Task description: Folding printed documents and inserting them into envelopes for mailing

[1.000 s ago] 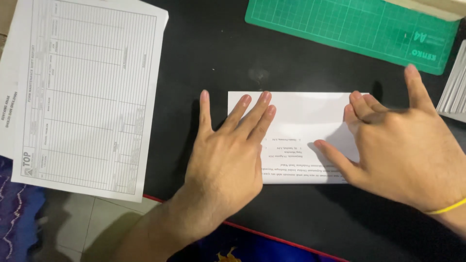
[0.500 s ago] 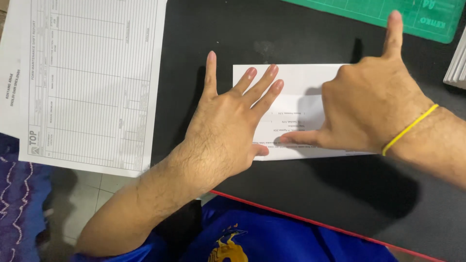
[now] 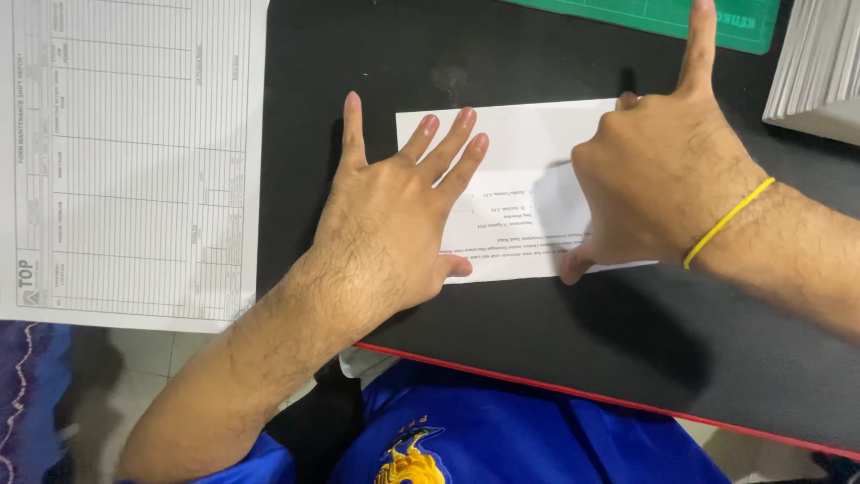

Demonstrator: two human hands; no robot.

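Note:
A folded white sheet of paper (image 3: pixel 520 152) with printed lines of text lies on the black table top (image 3: pixel 502 63). My left hand (image 3: pixel 394 215) lies flat on its left end, fingers spread, the little finger off the paper on the table. My right hand (image 3: pixel 658 170) presses on the right end of the sheet with curled fingers, its thumb tip at the near edge and one finger stretched out toward the green mat. A yellow band circles my right wrist. Neither hand holds anything.
A large white printed form (image 3: pixel 125 152) with a ruled table lies at the left, hanging over the table's edge. A green cutting mat (image 3: pixel 645 13) sits at the far side. A stack of white sheets (image 3: pixel 820 72) stands at the right. Red trim runs along the near table edge (image 3: pixel 573 390).
The view has shifted, so the paper sits a little left and higher. My right hand has turned onto its curled fingers and slid its thumb rightward along the near edge; my left hand stays flat.

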